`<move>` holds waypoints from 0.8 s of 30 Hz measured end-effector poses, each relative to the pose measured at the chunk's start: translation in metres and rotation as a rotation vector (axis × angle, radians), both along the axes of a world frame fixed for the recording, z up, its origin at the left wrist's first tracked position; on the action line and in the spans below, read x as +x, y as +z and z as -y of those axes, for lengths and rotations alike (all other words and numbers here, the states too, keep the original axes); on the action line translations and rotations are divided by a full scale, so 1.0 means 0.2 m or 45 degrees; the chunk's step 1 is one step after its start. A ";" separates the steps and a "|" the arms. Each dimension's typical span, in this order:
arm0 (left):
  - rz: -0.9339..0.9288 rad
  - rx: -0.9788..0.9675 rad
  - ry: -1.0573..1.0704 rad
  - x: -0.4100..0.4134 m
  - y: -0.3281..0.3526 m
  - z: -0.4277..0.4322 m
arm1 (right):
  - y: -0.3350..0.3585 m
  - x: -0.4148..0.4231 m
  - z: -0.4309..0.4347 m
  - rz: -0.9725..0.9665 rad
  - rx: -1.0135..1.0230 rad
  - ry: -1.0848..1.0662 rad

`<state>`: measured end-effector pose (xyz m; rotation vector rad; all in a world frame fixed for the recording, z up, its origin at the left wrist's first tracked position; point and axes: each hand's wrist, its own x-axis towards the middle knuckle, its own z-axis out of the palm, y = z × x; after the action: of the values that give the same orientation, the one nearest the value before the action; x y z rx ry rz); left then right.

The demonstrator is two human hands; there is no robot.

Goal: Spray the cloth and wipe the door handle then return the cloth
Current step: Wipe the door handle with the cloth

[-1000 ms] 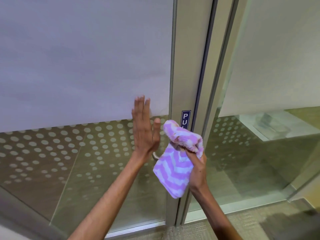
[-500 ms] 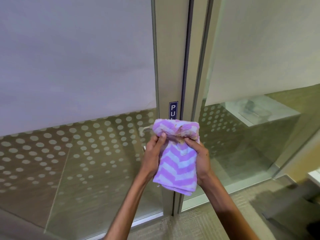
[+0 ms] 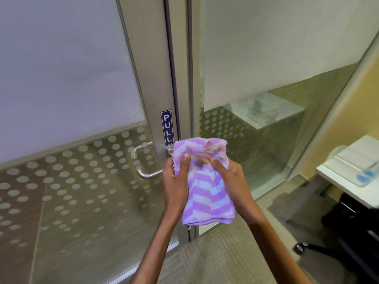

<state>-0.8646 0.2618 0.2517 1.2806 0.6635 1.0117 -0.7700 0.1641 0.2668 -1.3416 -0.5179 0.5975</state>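
Glass door; striped cloth in both hands' grip beside handle

An office: a metal-framed glass door with frosted dot film and a PULL sign, carpet floor, and a swivel chair base at right.

Both hands, left and right, grip striped cloth beside door handle.
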 end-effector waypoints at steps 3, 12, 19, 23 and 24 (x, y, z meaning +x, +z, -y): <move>-0.027 0.020 -0.030 0.09 -0.02 0.06 | -0.01 0.06 0.08 0.059 -0.022 -0.056; -0.083 0.075 -0.046 0.47 -0.01 0.33 | -0.03 0.39 0.40 0.238 -0.118 -0.217; -0.138 0.149 -0.105 0.84 -0.04 0.65 | -0.08 0.71 0.76 0.225 -0.277 -0.378; -0.165 0.177 -0.196 1.08 -0.09 0.82 | -0.12 0.89 0.98 0.121 -0.284 -0.427; -0.183 0.185 -0.212 1.13 -0.10 0.86 | -0.14 0.93 1.02 0.093 -0.287 -0.448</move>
<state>-0.6385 0.0899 0.2319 1.5209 0.5894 0.8484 -0.5837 -0.0407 0.2394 -1.6285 -0.2670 0.3237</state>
